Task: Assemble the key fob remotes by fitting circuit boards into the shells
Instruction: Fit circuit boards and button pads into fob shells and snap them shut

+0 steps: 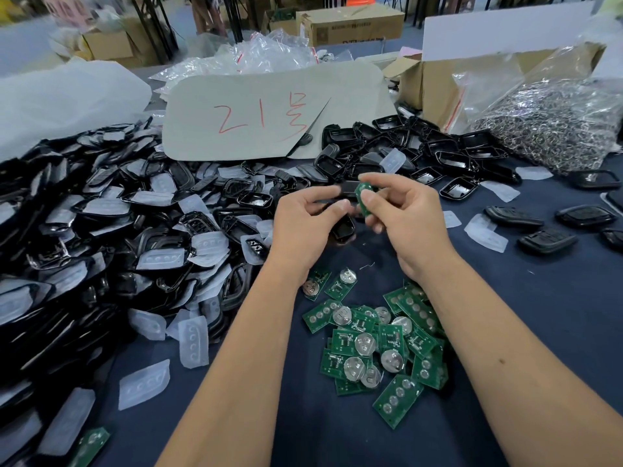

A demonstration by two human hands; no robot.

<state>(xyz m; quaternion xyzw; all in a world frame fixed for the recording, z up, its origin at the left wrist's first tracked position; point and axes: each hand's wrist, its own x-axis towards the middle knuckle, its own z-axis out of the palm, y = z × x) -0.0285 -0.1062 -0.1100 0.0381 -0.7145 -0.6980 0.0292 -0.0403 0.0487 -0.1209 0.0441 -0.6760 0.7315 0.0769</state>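
The right hand [401, 214] pinches a green circuit board [363, 198] just beside the black shell [344, 210], seemingly gripped by the left hand [303, 220].

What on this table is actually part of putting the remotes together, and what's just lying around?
In use:
- green circuit board, pinched by the right hand
- black shell, held by the left hand
- loose circuit boards
- heap of shells

Just lying about:
- bag of metal rings
- card with red writing
- cardboard boxes
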